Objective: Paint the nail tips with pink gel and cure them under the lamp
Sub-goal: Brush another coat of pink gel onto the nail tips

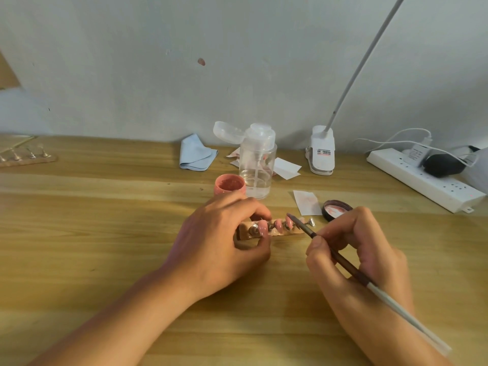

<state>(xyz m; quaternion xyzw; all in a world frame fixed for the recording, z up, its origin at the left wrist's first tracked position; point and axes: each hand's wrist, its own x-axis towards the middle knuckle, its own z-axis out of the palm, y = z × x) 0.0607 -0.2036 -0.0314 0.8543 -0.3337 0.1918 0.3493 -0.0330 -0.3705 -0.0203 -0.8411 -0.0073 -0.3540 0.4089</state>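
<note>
Head view: left hand (224, 241) curls round the left end of the holder (282, 233), a short wooden strip lying on the table (105, 233). Fingers go over its far edge, thumb at the near one, pinning it. Right hand (353, 249) pinches the brush (351, 267) pen-style btwn thumb & fingertips. The bristle end is right at the third of the nail tips (278, 223); touching vs. just above can't be told. Three tips show pink. The end stud (312, 222) on the right looks unpainted, but it's too small to be sure. Gel pot (229, 184) stands open just behind the left knuckles. Its lid (336, 209) lies face-up near the right hand, beside a paper wipe (306, 203). Lamp (322, 151) sits at the back by the wall, well apart from the holder.

Prob. mid-painting; curing not begun, so the pink coats are likely wet.

Risks from here:
- Left fingertips sit just beside the first pink tip. A small regrip could smear it or pick up gel.
- If the grip loosens, brush pressure could slide or tip the strip, giving uneven strokes.
- Too much gel on the bristles could flood a tip's edge & run onto its stud.
- Left knuckles backing up could knock the open pot.
- Moving the strip to the lamp means a long carry. Tilt or a finger brush en route could mar the wet coats.
</note>
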